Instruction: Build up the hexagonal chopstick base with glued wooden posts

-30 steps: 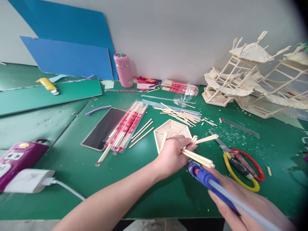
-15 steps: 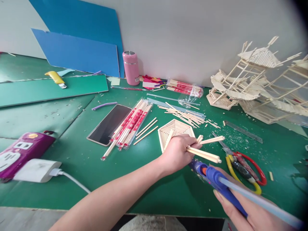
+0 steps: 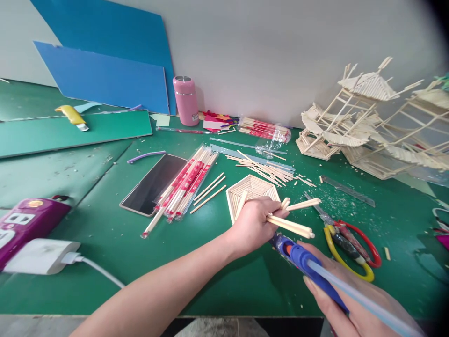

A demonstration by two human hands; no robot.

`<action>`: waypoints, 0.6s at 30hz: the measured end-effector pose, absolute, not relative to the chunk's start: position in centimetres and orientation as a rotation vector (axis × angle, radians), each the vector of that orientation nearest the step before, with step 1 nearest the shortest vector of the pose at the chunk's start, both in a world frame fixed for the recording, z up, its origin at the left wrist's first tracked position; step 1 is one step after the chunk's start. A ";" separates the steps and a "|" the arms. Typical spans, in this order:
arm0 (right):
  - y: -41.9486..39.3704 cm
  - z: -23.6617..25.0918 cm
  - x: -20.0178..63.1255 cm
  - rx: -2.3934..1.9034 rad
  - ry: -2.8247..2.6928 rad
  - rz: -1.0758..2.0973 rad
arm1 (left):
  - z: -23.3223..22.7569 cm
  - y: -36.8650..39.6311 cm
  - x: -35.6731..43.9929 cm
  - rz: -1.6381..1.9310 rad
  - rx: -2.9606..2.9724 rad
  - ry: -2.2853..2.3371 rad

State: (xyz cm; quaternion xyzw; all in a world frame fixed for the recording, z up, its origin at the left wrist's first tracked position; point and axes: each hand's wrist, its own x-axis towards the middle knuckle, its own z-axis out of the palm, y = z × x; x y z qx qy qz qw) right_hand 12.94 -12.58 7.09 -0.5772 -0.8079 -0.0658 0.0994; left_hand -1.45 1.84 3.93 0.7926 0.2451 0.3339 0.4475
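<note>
My left hand point(image 3: 255, 219) is closed around several pale wooden sticks point(image 3: 293, 226), whose ends fan out to the right and back. It is held over the near side of a hexagonal stick base point(image 3: 258, 186), hiding part of it. In my right hand point(image 3: 336, 285) is a blue hot glue gun point(image 3: 305, 264) with a long translucent glue stick point(image 3: 354, 290) coming out of its rear. The gun's nozzle lies hidden beneath my left hand, so I cannot tell what it touches. Loose sticks point(image 3: 268, 169) lie just behind the base.
Scissors point(image 3: 345, 243) lie to the right, near two stick pagoda models point(image 3: 336, 126). On the left are a phone point(image 3: 154, 183), packaged sticks point(image 3: 189, 183), a purple power strip point(image 3: 33, 224) with a white charger, and a yellow cutter point(image 3: 72, 115). A pink flask point(image 3: 185, 102) stands behind.
The whole view has shifted slightly, so things appear a little further left. Both hands keep the same grip and nearly the same place over the base.
</note>
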 end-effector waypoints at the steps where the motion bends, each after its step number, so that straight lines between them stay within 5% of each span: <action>1: -12.6 7.1 13.0 -1.713 -2.383 -0.184 | 3.9 1.8 -1.5 0.825 1.963 0.607; 18: -13.7 8.2 14.9 -1.929 -2.211 -0.146 | 3.9 1.9 -1.4 0.821 1.949 0.633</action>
